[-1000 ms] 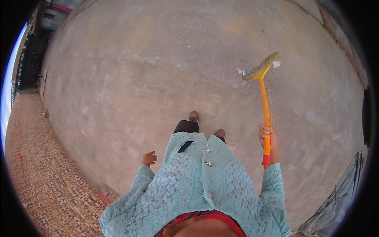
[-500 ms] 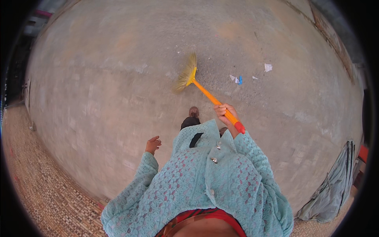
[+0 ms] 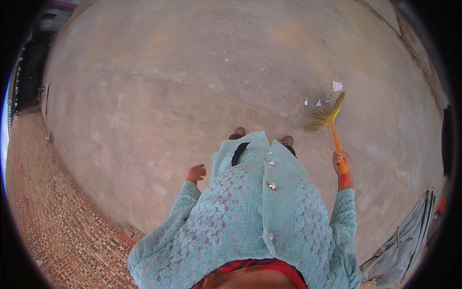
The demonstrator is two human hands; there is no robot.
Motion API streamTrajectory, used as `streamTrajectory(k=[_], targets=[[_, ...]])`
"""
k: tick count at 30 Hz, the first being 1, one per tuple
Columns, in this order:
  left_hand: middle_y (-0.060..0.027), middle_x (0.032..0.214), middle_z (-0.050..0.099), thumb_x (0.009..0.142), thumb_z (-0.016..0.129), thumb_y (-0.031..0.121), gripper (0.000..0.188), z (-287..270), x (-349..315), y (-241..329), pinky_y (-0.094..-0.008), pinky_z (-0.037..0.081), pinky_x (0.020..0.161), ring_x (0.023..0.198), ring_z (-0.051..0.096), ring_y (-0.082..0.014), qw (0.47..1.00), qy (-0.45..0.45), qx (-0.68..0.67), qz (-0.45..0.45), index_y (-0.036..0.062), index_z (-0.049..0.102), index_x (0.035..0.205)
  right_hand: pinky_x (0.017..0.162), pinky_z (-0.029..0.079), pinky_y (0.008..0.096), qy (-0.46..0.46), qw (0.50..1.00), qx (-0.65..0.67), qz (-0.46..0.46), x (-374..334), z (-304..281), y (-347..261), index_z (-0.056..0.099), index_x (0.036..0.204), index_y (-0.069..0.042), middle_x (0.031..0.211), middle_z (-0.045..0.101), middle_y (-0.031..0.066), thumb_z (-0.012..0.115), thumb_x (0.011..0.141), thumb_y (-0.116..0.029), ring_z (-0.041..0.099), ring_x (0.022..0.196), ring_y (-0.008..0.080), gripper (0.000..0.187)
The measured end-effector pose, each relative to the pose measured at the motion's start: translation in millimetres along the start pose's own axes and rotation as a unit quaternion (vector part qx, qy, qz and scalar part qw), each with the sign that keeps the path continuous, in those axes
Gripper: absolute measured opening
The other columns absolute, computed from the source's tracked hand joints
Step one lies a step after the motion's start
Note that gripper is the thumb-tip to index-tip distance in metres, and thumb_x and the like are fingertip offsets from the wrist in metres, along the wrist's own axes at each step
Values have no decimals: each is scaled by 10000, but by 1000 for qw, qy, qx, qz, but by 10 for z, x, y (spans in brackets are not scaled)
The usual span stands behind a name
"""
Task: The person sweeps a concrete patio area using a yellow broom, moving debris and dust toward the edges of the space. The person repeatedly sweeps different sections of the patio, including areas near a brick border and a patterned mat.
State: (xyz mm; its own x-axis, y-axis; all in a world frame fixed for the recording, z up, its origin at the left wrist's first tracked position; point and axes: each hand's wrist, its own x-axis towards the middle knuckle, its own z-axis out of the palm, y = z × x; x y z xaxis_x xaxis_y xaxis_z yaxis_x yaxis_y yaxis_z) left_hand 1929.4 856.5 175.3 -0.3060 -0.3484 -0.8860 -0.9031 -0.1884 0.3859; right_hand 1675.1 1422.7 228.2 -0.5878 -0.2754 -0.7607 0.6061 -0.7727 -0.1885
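My right hand (image 3: pixel 342 164) is wrapped round the orange handle of a broom (image 3: pixel 337 137), near its red end. The broom's yellow, fanned bristles (image 3: pixel 323 118) are down at the concrete floor, to the right of my feet. Just beyond the bristles lie a white paper scrap (image 3: pixel 337 86) and some smaller scraps (image 3: pixel 306 102), with a bit of blue (image 3: pixel 318 108) partly hidden by the bristles. My left hand (image 3: pixel 196 173) hangs beside my light-blue lace jacket, holding nothing, its fingers loosely curled and somewhat apart.
Grey concrete floor (image 3: pixel 144 120) spreads around my brown shoes (image 3: pixel 287 140). Small brick-patterned paving (image 3: pixel 72 207) borders it at the lower left. A grey sheet (image 3: pixel 402 245) hangs or lies bunched at the lower right. A low wall edge (image 3: pixel 418 58) runs along the far right.
My right hand has swung the broom from in front of me to the right, bringing its bristles up to the scraps. Both shoes now show. My left hand stays at my side.
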Motion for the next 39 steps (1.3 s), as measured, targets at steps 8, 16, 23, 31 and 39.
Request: streamTrajectory(k=[8, 16, 23, 31, 39], targets=[[-34, 804, 601, 734, 528, 153, 409, 18, 310, -105, -273, 430, 551, 686, 571, -118, 999, -3, -18, 49, 54, 504, 1130, 378, 351, 161, -127, 987, 91, 27, -611, 685, 562, 388, 869, 8, 683, 376, 24, 431, 725, 55, 367, 460, 47, 157], [-31, 777, 597, 735, 522, 130, 426, -183, -144, 50, -258, 415, 528, 659, 562, -109, 997, 29, -3, 72, 19, 475, 1144, 398, 381, 176, -224, 950, 172, 135, 283, 1284, 1159, 369, 815, 24, 625, 407, 27, 436, 729, 11, 388, 437, 68, 110], [-40, 769, 598, 737, 525, 129, 423, -396, -593, 387, -257, 412, 535, 657, 563, -115, 998, 55, 0, 28, 12, 474, 1140, 421, 413, 177, -181, 946, 182, 197, 1351, 1197, 1177, 380, 844, 69, 645, 436, 46, 440, 718, 20, 454, 462, 85, 147], [-29, 784, 599, 742, 528, 148, 420, -330, -468, 486, -265, 415, 554, 678, 562, -116, 999, 16, 40, 31, 27, 479, 1141, 386, 416, 160, -68, 981, 176, 40, 607, -25, -153, 366, 819, 58, 609, 415, 45, 428, 699, 34, 442, 433, 74, 137], [-31, 795, 600, 746, 527, 159, 418, -278, -73, 418, -260, 414, 545, 677, 563, -112, 998, -15, 30, 61, 32, 484, 1142, 365, 316, 139, -12, 990, -72, -119, -545, 660, 76, 316, 1182, -141, 704, 385, 35, 427, 693, 55, 362, 453, 44, 538]])
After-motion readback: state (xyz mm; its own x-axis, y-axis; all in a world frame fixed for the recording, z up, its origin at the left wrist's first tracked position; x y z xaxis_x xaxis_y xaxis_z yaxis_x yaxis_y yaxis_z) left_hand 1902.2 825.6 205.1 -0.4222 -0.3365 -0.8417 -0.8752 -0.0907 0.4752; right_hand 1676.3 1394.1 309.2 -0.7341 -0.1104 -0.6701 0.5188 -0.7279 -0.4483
